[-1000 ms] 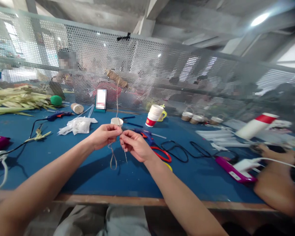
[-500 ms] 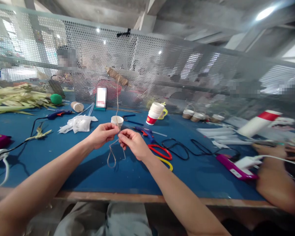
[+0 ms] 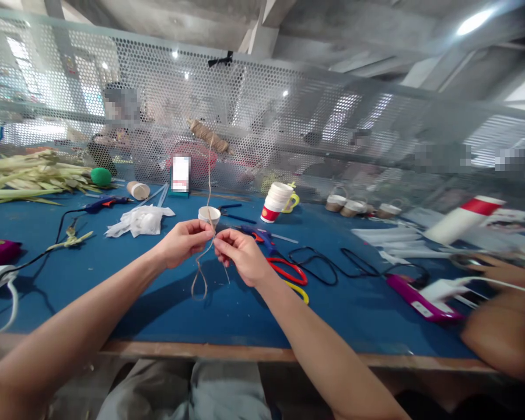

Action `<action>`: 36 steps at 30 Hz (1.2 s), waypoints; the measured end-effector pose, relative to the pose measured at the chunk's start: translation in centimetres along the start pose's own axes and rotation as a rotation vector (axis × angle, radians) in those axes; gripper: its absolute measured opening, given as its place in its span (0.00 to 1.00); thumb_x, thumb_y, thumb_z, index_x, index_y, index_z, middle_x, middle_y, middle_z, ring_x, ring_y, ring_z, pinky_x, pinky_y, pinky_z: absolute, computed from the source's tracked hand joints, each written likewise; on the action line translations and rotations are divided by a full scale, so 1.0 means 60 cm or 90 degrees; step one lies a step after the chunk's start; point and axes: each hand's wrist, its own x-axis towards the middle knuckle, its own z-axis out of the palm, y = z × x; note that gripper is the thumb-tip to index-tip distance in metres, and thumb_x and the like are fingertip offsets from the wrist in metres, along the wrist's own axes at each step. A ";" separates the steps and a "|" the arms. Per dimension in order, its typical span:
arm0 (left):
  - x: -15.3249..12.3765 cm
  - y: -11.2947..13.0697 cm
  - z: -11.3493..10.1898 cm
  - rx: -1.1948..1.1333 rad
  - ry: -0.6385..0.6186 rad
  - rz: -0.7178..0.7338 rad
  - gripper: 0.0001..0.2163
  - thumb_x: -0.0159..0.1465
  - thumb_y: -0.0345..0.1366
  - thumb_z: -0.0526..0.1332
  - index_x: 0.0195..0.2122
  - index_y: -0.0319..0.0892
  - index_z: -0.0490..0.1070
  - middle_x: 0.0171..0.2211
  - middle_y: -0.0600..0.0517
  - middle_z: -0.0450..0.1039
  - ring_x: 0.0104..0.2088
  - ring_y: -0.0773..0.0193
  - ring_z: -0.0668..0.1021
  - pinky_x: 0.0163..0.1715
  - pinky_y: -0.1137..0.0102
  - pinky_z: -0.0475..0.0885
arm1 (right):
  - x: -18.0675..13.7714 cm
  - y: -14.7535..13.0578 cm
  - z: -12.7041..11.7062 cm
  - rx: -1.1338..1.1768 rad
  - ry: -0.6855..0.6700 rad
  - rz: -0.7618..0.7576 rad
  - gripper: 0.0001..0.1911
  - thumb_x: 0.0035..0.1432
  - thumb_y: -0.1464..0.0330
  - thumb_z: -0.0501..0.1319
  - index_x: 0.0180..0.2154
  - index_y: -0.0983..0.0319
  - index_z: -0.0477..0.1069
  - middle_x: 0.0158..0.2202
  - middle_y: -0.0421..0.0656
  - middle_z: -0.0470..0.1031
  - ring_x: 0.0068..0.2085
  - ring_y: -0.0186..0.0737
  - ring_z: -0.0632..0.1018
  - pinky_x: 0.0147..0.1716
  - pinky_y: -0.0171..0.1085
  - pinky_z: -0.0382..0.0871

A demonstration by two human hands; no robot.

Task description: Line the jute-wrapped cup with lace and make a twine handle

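Observation:
Thin brown twine runs down from a wound bundle of twine at the mesh panel to my fingers. My left hand pinches it between thumb and forefinger. Close beside it, my right hand is closed on the twine too, fingertips almost touching the left ones. Below the hands a loop of the twine hangs, and a short loose end sticks out under my right fingers. Just behind my hands stands a small white paper cup, its lower part hidden by them.
Right of my hands lie a blue glue gun and red-and-yellow handles. Stacked paper cups stand behind. White tissue lies left. A purple power strip and a co-worker's blurred arm are at right.
Both hands stay at nearly the same spot, still pinching the twine. The short loose end under my right hand has swung slightly right. The co-worker's arm at right has shifted.

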 end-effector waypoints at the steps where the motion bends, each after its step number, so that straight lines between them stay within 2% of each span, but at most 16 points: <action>1: -0.001 0.001 -0.001 -0.015 -0.016 -0.004 0.12 0.48 0.38 0.67 0.24 0.36 0.65 0.20 0.58 0.62 0.18 0.78 0.62 0.19 0.78 0.53 | 0.000 -0.002 -0.001 0.046 -0.022 0.022 0.12 0.44 0.62 0.64 0.26 0.62 0.65 0.19 0.35 0.67 0.19 0.28 0.66 0.17 0.29 0.56; 4: -0.003 0.002 -0.003 -0.043 -0.044 -0.011 0.12 0.48 0.37 0.67 0.25 0.36 0.65 0.21 0.57 0.63 0.19 0.77 0.63 0.20 0.78 0.55 | -0.001 -0.006 -0.004 0.152 -0.089 0.069 0.12 0.43 0.63 0.66 0.26 0.62 0.65 0.18 0.34 0.67 0.18 0.26 0.65 0.17 0.28 0.54; 7: -0.003 0.003 -0.002 -0.046 -0.051 -0.010 0.12 0.48 0.38 0.67 0.25 0.36 0.65 0.21 0.57 0.64 0.19 0.77 0.64 0.20 0.78 0.55 | -0.001 -0.007 -0.004 0.175 -0.117 0.079 0.13 0.43 0.63 0.66 0.26 0.62 0.64 0.18 0.34 0.67 0.18 0.26 0.65 0.17 0.28 0.54; 10: -0.003 0.000 0.001 -0.013 -0.014 0.006 0.14 0.48 0.39 0.67 0.24 0.36 0.65 0.19 0.58 0.62 0.18 0.78 0.62 0.19 0.78 0.53 | -0.001 -0.005 -0.001 0.052 -0.058 0.021 0.13 0.45 0.61 0.64 0.26 0.62 0.64 0.20 0.36 0.67 0.19 0.28 0.66 0.17 0.30 0.57; 14: -0.001 -0.005 0.006 0.052 0.064 0.028 0.14 0.47 0.40 0.67 0.22 0.36 0.64 0.17 0.59 0.60 0.17 0.78 0.61 0.18 0.77 0.53 | -0.003 0.001 0.005 -0.201 0.064 -0.125 0.08 0.49 0.63 0.61 0.26 0.61 0.65 0.21 0.37 0.67 0.22 0.32 0.66 0.22 0.33 0.60; 17: 0.000 -0.007 0.006 0.081 0.080 0.037 0.13 0.47 0.40 0.67 0.22 0.36 0.65 0.18 0.59 0.62 0.17 0.78 0.62 0.18 0.77 0.54 | -0.005 0.005 0.005 -0.295 0.085 -0.188 0.07 0.52 0.65 0.58 0.26 0.61 0.66 0.22 0.39 0.67 0.24 0.33 0.66 0.24 0.34 0.61; 22: 0.001 -0.005 0.005 0.072 0.061 0.026 0.13 0.47 0.40 0.67 0.23 0.37 0.66 0.19 0.58 0.63 0.17 0.77 0.62 0.17 0.77 0.53 | -0.004 0.002 -0.001 -0.298 0.064 -0.179 0.09 0.53 0.62 0.57 0.27 0.61 0.66 0.22 0.39 0.68 0.24 0.35 0.67 0.25 0.35 0.61; 30: 0.001 -0.006 0.009 -0.008 0.053 -0.003 0.15 0.44 0.41 0.69 0.24 0.36 0.66 0.20 0.58 0.63 0.17 0.78 0.61 0.18 0.78 0.52 | -0.005 0.003 -0.003 -0.335 0.082 -0.189 0.09 0.54 0.63 0.56 0.27 0.61 0.67 0.21 0.40 0.68 0.23 0.34 0.66 0.24 0.34 0.60; 33: 0.001 -0.007 0.010 -0.013 0.050 -0.002 0.16 0.43 0.42 0.69 0.24 0.36 0.66 0.19 0.58 0.63 0.17 0.78 0.61 0.17 0.77 0.52 | -0.005 0.004 -0.002 -0.297 0.078 -0.174 0.09 0.54 0.62 0.57 0.27 0.60 0.67 0.21 0.39 0.68 0.22 0.33 0.66 0.21 0.34 0.60; 36: 0.000 -0.007 0.010 -0.023 0.044 -0.007 0.16 0.44 0.41 0.69 0.24 0.37 0.65 0.19 0.58 0.63 0.18 0.77 0.62 0.18 0.77 0.53 | -0.004 0.003 -0.001 -0.212 0.056 -0.118 0.09 0.52 0.61 0.58 0.27 0.60 0.68 0.21 0.38 0.69 0.20 0.32 0.67 0.19 0.33 0.61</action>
